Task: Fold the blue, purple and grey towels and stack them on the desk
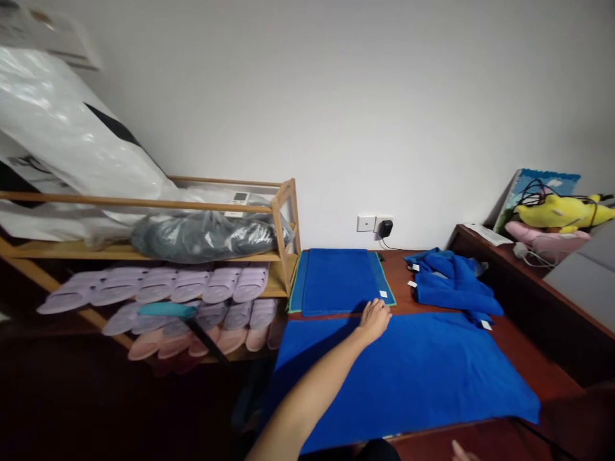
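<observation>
Three lots of blue cloth show in the head view, all on the red-brown worktop [398,269], each at a different stage of neatness. At its far left corner, by the shoe rack [283,221], lies a flat, squared blue cloth [339,278] with a white tag [383,294], resting on a green-edged cloth [296,294]. That corner looks the most finished part; how many layers it holds cannot be told.

Along the near edge, a large blue cloth [413,378] is spread out, mostly smooth, with slight ripples toward its right end. It appears opened out but not folded, so I judge it the part in progress. Toward the far right corner, a rumpled blue pile [446,282] with several white tags sits loose and bunched; it seems untouched by any tidying, and the number of pieces is unclear.

The left hand [376,318] rests at the far edge of the spread cloth, just beside the tagged corner of the squared one, its fingers bent downward. Whether they pinch fabric or merely press on it, I cannot tell. Of the right hand [461,452], only fingers show past the near edge; its grip cannot be judged.
</observation>
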### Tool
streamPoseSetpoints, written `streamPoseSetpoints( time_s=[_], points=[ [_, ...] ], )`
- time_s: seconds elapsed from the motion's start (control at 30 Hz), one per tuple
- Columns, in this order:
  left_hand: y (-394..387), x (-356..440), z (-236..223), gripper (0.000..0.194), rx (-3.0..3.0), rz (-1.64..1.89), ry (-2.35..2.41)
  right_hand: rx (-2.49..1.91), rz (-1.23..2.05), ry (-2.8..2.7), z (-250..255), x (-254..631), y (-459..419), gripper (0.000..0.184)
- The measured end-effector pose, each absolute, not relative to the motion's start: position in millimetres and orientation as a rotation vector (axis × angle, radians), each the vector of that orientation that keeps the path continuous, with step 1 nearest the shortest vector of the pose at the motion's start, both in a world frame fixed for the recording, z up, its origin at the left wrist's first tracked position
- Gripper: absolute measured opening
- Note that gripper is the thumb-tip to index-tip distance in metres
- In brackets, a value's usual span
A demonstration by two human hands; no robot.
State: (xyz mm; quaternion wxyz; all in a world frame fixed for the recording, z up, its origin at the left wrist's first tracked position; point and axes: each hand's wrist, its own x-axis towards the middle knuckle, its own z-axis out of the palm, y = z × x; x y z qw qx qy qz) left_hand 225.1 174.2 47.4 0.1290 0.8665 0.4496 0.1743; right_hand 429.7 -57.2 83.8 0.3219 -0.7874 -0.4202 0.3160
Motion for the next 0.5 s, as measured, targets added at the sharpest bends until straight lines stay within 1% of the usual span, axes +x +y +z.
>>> streamPoseSetpoints(
  time_s=[0.03,0.1,0.17,0.3,0.4,0.5],
  points=[
    [181,239,42,0.023,2.530,0.513,1.298,-2.043,0.838,-1.122,86,425,-54,0.038],
    [189,257,32,0.019,2.553,0.497,1.277,-1.999,0.850,-1.158,92,422,-36,0.033],
    [191,264,22,0.020,2.567,0.460,1.272,-1.943,0.868,-1.182,98,423,-9,0.027],
    [192,262,11,0.022,2.550,0.367,1.295,-1.810,0.897,-1.223,118,431,59,0.020],
    [197,263,14,0.023,2.486,0.286,1.311,-1.707,0.903,-1.261,144,438,113,0.021],
    [208,267,20,0.024,2.377,0.184,1.316,-1.614,0.887,-1.271,163,437,148,0.027]
  ],
)
